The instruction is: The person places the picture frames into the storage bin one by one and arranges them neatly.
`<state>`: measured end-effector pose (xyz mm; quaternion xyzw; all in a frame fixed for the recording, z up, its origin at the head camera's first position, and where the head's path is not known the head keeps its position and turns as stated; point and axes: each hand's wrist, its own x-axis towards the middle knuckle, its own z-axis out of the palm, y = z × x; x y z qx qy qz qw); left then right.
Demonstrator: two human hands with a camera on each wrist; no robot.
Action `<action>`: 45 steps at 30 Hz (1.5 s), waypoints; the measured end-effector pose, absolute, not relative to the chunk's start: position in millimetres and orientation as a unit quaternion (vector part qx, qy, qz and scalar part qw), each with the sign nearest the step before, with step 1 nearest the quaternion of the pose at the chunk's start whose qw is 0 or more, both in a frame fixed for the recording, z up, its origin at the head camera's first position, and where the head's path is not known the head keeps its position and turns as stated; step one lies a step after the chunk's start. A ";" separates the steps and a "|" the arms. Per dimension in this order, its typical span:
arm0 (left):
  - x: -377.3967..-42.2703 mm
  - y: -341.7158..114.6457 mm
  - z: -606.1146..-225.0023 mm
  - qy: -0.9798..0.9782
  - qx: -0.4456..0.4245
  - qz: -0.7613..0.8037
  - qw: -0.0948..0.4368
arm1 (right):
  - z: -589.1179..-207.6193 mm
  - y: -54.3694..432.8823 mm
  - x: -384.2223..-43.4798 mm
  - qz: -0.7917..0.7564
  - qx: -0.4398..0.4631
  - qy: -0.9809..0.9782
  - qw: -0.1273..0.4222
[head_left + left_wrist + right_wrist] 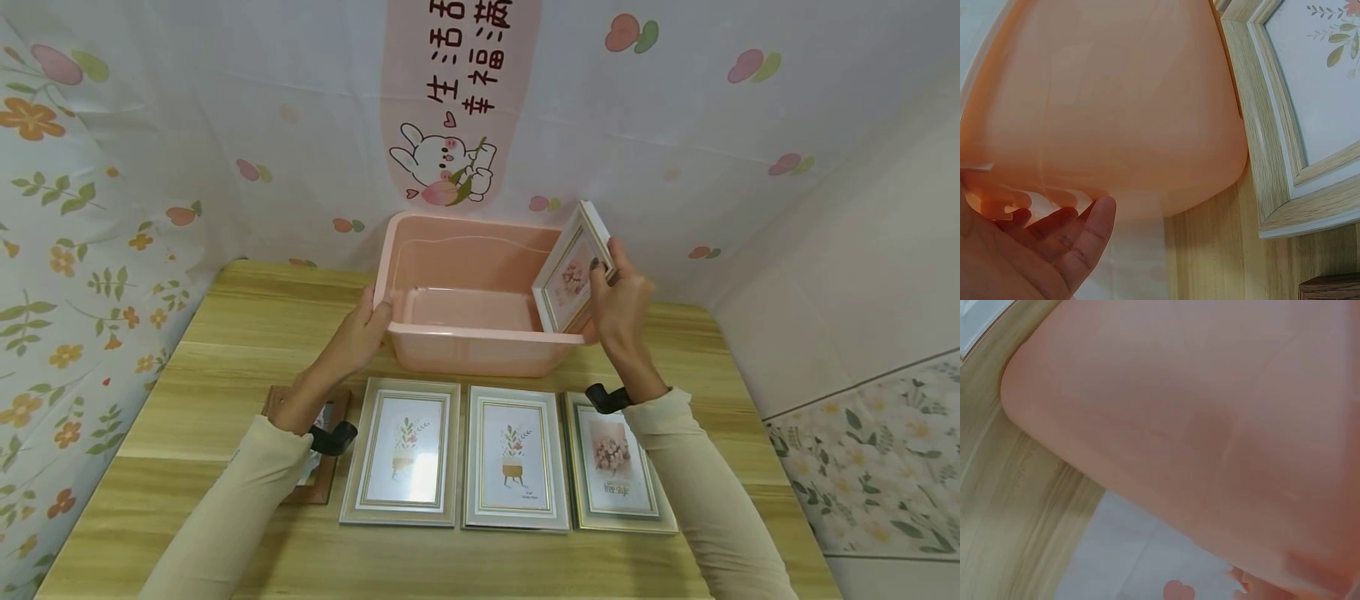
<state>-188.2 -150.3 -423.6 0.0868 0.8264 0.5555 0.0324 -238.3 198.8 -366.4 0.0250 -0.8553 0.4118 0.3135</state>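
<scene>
White picture frame [572,273], gold-lined, pink-flowered, right grip [621,302] clamped on it, left grip [358,337] round tub rim [487,333]

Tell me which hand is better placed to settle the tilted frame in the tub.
Probably the right hand: it grips the tilted frame at the tub's right end. The left hand holds the opposite rim.
</scene>
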 end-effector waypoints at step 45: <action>-189.9 -150.0 -424.1 0.830 0.076 0.552 0.040 | -382.8 195.9 -249.3 0.261 0.101 -0.939 0.200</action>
